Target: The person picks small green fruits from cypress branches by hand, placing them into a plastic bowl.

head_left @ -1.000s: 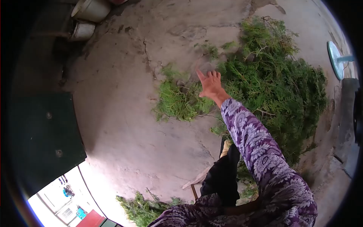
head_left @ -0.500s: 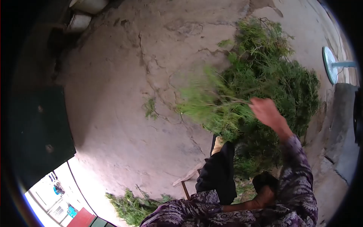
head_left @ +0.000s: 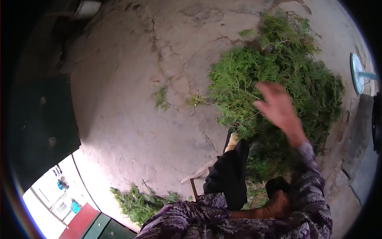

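Head view: one big pile of green branches [head_left: 294, 67] lies on the cracked concrete floor [head_left: 131, 131], right of the middle. A smaller heap of cuttings [head_left: 135, 203] lies near the lower edge. Two loose sprigs lie on bare concrete left of the pile, well apart from it: a left sprig [head_left: 161, 97] and a right sprig [head_left: 197, 99].

At the top left edge stands what may be a pale bucket [head_left: 88, 7]; its inside is not visible. One white disc on a pole [head_left: 357, 71] stands at the far right, and a dark green panel [head_left: 39, 127] fills the left side.

The right hand [head_left: 278, 108] is raised over the near side of the pile, palm flat, fingers spread, holding nothing, with the patterned sleeve [head_left: 314, 187] below it. The left hand [head_left: 278, 202] sits low by the lap beside something dark; I cannot tell whether it grips anything. The two hands are well apart.
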`<state>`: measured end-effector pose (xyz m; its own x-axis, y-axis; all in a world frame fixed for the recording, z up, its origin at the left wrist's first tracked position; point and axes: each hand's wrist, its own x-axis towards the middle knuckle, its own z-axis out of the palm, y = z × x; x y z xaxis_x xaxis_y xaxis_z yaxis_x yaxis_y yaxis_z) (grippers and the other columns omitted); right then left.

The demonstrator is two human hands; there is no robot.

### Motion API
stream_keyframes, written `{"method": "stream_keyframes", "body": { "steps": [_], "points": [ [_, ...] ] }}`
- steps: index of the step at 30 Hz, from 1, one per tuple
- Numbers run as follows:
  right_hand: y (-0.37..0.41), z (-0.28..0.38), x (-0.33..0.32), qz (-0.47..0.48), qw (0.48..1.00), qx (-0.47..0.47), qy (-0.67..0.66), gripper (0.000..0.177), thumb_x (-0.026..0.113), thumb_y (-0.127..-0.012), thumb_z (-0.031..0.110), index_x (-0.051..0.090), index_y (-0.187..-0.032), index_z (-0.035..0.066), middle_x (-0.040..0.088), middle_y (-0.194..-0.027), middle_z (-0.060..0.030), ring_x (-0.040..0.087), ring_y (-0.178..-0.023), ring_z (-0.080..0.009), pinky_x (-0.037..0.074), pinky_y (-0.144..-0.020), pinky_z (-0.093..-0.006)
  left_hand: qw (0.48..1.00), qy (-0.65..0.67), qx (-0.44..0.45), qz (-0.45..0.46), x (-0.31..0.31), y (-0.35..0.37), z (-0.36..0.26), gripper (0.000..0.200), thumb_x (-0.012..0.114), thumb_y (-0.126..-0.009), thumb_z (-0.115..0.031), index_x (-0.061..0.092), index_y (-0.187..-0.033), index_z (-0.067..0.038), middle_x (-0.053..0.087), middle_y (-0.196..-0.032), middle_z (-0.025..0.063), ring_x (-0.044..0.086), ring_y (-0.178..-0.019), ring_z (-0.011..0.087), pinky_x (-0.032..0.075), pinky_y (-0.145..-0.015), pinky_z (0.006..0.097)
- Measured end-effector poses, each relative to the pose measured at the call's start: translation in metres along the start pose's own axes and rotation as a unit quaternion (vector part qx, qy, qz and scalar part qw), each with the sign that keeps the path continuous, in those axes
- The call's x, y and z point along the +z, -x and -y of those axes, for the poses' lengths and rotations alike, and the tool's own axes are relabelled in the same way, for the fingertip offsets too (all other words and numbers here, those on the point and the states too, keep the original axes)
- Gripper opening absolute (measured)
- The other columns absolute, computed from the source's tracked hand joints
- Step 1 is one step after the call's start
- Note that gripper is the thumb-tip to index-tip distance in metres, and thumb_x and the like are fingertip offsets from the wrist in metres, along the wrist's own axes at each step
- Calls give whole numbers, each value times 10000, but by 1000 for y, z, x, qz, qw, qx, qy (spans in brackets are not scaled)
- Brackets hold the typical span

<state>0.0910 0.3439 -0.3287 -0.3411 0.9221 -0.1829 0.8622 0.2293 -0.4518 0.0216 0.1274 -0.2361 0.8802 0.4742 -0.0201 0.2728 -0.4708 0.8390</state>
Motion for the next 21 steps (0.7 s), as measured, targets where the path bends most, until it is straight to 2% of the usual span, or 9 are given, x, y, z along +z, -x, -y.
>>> {"method": "stream_keyframes", "body": {
  "steps": [1, 3, 5, 6, 8, 11, 15, 18, 21],
  "points": [
    [-16, 10, 44, 17, 997, -74, -23, 535, 680, -689, 206, 490, -1170, 72, 549, -1045, -187, 527, -987, -304, 454, -825, -386, 1000, -2, -6, 3, 3, -3, 2, 266, 527, -737, -261, 557, -815, -8, 471, -656, 75, 458, -616, 184, 301, -537, 332],
    [-40, 40, 117, 59, 977, -176, -100, 442, 688, -662, 200, 577, -1066, 58, 465, -1177, -202, 437, -1095, -348, 353, -927, -437, 961, 167, -145, 168, 6, -5, 7, 397, 581, -719, -275, 536, -989, 13, 523, -834, 143, 503, -768, 257, 374, -654, 365],
    [-59, 64, 187, 167, 962, -214, -45, 381, 681, -648, 180, 618, -1007, 73, 361, -1292, -188, 350, -1174, -354, 277, -966, -477, 959, 167, -155, 171, 12, -2, 16, 392, 579, -719, -274, 535, -985, 11, 522, -831, 142, 502, -766, 256, 373, -653, 365],
    [-64, 68, 200, 166, 961, -215, -51, 381, 681, -648, 180, 618, -1007, 73, 361, -1292, -188, 350, -1174, -354, 277, -966, -477, 959, 167, -157, 169, 14, -1, 18, 388, 577, -720, -273, 535, -982, 10, 520, -828, 140, 500, -763, 255, 372, -652, 365],
    [-71, 76, 221, 268, 957, -114, 11, 321, 671, -639, 174, 647, -951, 99, 281, -1356, -166, 312, -1206, -339, 258, -966, -501, 958, 166, -160, 168, 15, 1, 22, 379, 573, -721, -272, 533, -974, 7, 517, -822, 138, 498, -759, 253, 370, -651, 365],
    [-59, 69, 251, 209, 974, -83, 19, 266, 646, -662, 190, 661, -920, 126, 283, -1356, -153, 309, -1207, -336, 253, -955, -521, 960, 167, -158, 162, 18, 5, 27, 366, 567, -722, -270, 530, -963, 3, 512, -813, 134, 494, -752, 251, 366, -649, 365],
    [-47, 55, 254, 196, 976, -95, -6, 250, 613, -698, 210, 656, -924, 114, 277, -1356, -144, 302, -1204, -350, 286, -945, -503, 964, 179, -139, 140, 24, 3, 23, 348, 559, -724, -267, 527, -948, -3, 506, -802, 128, 489, -742, 247, 362, -646, 365],
    [-52, 64, 245, 171, 979, -92, -64, 223, 586, -720, 203, 642, -912, 104, 357, -1292, -149, 376, -1144, -334, 341, -905, -484, 968, 177, -125, 126, 27, 3, 21, 335, 553, -725, -265, 524, -937, -7, 501, -793, 124, 485, -735, 245, 358, -644, 366],
    [-76, 69, 265, 106, 987, -39, -115, 181, 593, -711, 195, 620, -864, 104, 466, -1157, -151, 463, -1035, -321, 393, -835, -470, 970, 176, -122, 118, 33, 4, 20, 322, 547, -726, -263, 522, -926, -12, 497, -784, 120, 481, -728, 242, 355, -642, 366]
  ]
}}
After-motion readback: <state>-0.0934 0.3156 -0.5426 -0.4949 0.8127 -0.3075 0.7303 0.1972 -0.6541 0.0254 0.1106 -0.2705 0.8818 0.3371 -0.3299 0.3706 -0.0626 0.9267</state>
